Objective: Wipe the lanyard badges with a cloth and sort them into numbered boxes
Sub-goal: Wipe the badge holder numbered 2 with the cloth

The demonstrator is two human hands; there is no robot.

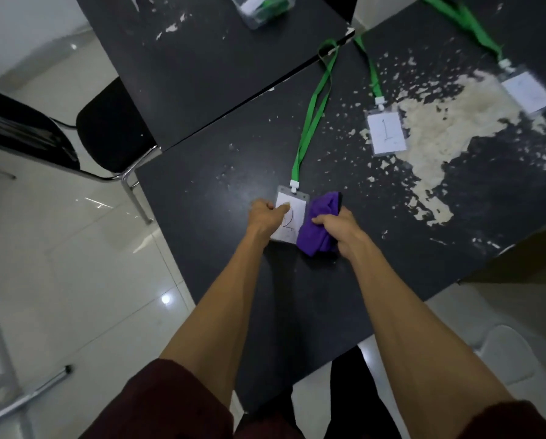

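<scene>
- Dark red sleeves (157, 403), forearms out over the bench (202, 185).
- Left hand (267, 215): fingers curled at the left edge of badge "2" (292, 213), thumb on its face.
- Right hand (341, 229): clamped on purple cloth (317, 232), which touches that badge's right edge.
- Badge "2" flat on the bench, green lanyard (313, 122) attached.
- Badge "1" (386, 131) well apart, far right.

Dark maroon sleeves (157, 403) end near the elbows; forearms (221, 296), left hand (267, 217) and right hand (343, 231) bare; trousers (349, 384) seemingly black.

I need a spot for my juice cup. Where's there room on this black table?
Bare room lies left of the green lanyard, up to the table edge. Crowded: the middle, with left hand, right hand, purple cloth and number 2 badge; the right, with number 1 badge.
</scene>
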